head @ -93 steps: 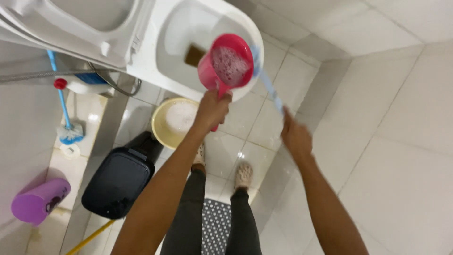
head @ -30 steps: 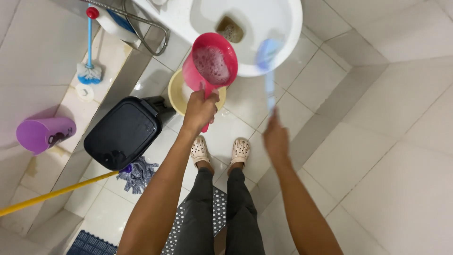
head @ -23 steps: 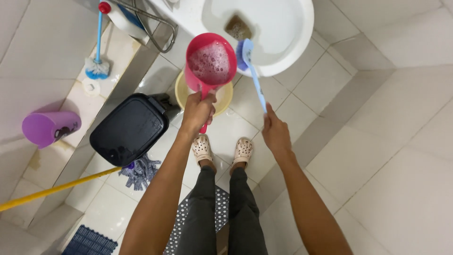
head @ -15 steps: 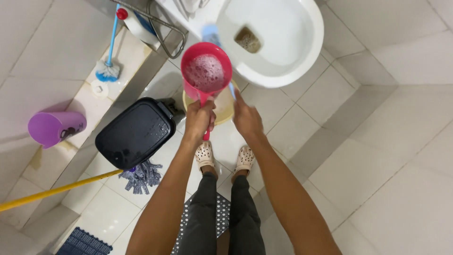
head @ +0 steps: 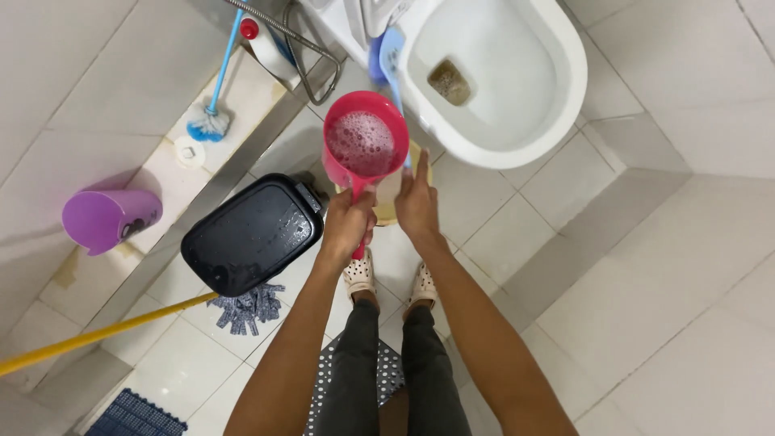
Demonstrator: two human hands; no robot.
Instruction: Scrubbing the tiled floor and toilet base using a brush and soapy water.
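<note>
My left hand (head: pixel 349 228) grips the handle of the pink scoop (head: pixel 365 145), fingers closed round it — the scoop is upright, held above the floor just near of the toilet bowl (head: pixel 565 89), and full of foamy, soapy water. My right hand (head: pixel 417 202) is just beside the left, fingers mostly straight and pointing far, with the thin handle of the blue toilet brush (head: pixel 391 56) running up from it; I cannot tell how tightly the fingers hold it, since the grip is hidden behind the hand. The brush head sits at the far left of the bowl, by the raised seat. Under the scoop, partly hidden, is a yellow basin (head: pixel 391 202) on the floor.

Left of my hands is a black pedal bin (head: pixel 250 234) with its lid shut and wet drops on it. A yellow mop pole (head: pixel 97 335) runs from the near left to a grey-blue mop head (head: pixel 246 307) lying near the bin. On the ledge at left — a purple cup (head: pixel 109 218) lying on its side, and a small blue-handled brush (head: pixel 211 113) further off. A metal hose (head: pixel 299 48) loops down beside the toilet. My feet in pale perforated clogs (head: pixel 361 274) stand on white floor tiles (head: pixel 662 307), with a dotted mat (head: pixel 379 379) near me and a blue mat (head: pixel 133 416) at the near left corner.
</note>
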